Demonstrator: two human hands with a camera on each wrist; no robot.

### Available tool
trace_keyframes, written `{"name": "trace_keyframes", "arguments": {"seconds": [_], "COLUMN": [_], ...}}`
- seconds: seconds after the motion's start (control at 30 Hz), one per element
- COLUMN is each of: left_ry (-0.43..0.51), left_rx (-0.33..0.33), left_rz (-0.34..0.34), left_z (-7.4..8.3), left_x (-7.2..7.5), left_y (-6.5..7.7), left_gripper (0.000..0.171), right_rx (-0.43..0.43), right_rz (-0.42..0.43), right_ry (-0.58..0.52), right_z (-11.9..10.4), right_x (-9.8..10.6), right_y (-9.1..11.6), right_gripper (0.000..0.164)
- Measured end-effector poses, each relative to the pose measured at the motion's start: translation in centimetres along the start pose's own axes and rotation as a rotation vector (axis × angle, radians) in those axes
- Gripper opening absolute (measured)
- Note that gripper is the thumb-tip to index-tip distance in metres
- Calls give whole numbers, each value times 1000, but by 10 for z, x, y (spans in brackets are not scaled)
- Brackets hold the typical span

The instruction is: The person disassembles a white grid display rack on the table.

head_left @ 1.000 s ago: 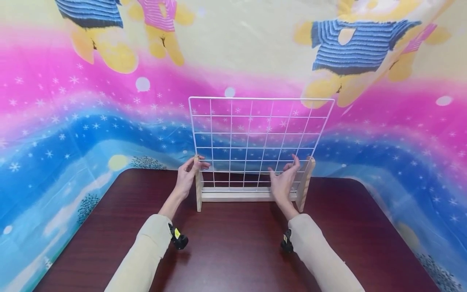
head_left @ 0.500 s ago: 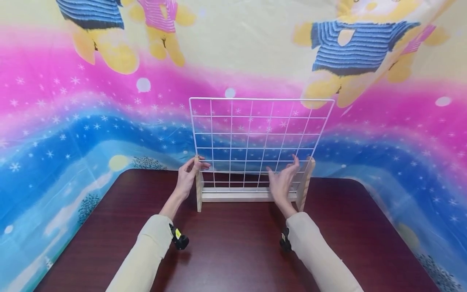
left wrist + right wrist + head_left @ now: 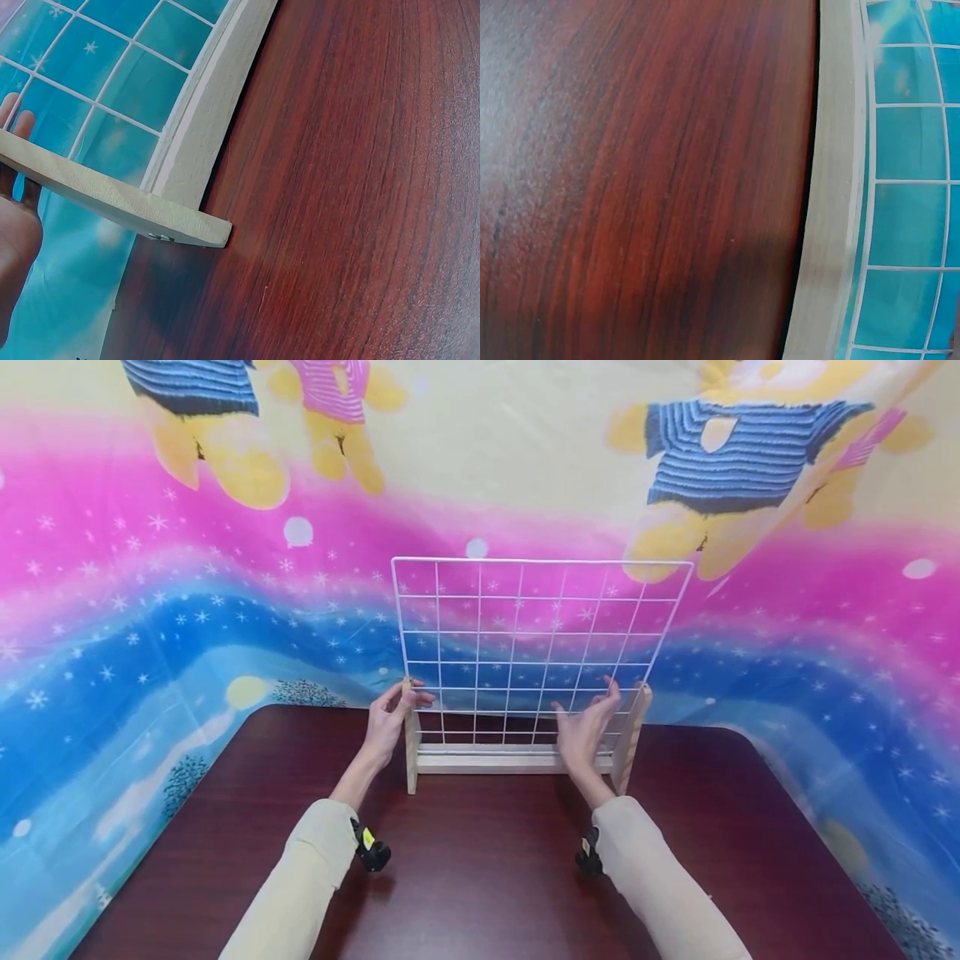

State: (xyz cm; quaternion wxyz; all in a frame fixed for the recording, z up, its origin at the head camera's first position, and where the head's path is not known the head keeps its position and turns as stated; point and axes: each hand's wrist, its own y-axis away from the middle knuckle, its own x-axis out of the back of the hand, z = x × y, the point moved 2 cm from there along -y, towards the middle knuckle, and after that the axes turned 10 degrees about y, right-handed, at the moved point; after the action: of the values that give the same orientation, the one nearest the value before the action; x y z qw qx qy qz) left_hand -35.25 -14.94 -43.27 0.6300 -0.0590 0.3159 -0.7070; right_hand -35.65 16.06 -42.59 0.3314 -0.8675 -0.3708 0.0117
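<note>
Step in hand reads as seating or steadying the white wire grid (image 3: 513, 662) in its wooden stand, judging by the hands at both ends. Rack is upright, leaning back slightly, near the far edge of the table (image 3: 480, 860). Left hand (image 3: 386, 722) pinches the top of the left side post (image 3: 411, 752), fingers reaching past it to the wires. Right hand (image 3: 583, 735) is spread, thumb and fingers apart, in front of the grid by the right side post (image 3: 632, 735) — can't tell whether it touches wire. Next move probably calls for even support both sides, so the grid doesn't rack or slip out of a post. Grid: thin coated-looking wire, square mesh, heavier outer frame, rounded top corners. Posts and base bar (image 3: 487, 764): pale bare wood, visible grain; left post flat-sided with a blunt foot. Grid's lower edge runs along the bar — slot fit not readable. Table: dark red-brown, streaky grain, semi-gloss. Backdrop (image 3: 525, 468): creased printed sheet.
</note>
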Motion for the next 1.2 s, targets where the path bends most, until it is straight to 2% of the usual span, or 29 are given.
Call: {"name": "trace_keyframes", "arguments": {"seconds": [0.17,0.43,0.6,0.77,0.97,1.2], "left_ry": [-2,-17,-23,-33,-49,-61], "left_rx": [-4,39,65,65,63,39], "left_rz": [-20,-12,-11,7,14,15], "left_z": [-2,-5,2,10,-1,-2], "left_x": [-2,-2,-4,-4,3,3], "left_y": [1,0,2,4,3,0], "left_gripper": [19,20,24,26,23,33], "right_rx": [-27,-39,-51,-24,-11,-13], "right_rz": [9,-13,-37,-55,-53,-55], "right_ry": [1,9,21,24,6,-11], "right_z": [-1,-2,-4,-4,-5,-10], "right_x": [5,10,13,13,12,13], "right_y": [-1,-4,-5,-4,-5,-10], "right_gripper": [95,92,87,86,85,84]}}
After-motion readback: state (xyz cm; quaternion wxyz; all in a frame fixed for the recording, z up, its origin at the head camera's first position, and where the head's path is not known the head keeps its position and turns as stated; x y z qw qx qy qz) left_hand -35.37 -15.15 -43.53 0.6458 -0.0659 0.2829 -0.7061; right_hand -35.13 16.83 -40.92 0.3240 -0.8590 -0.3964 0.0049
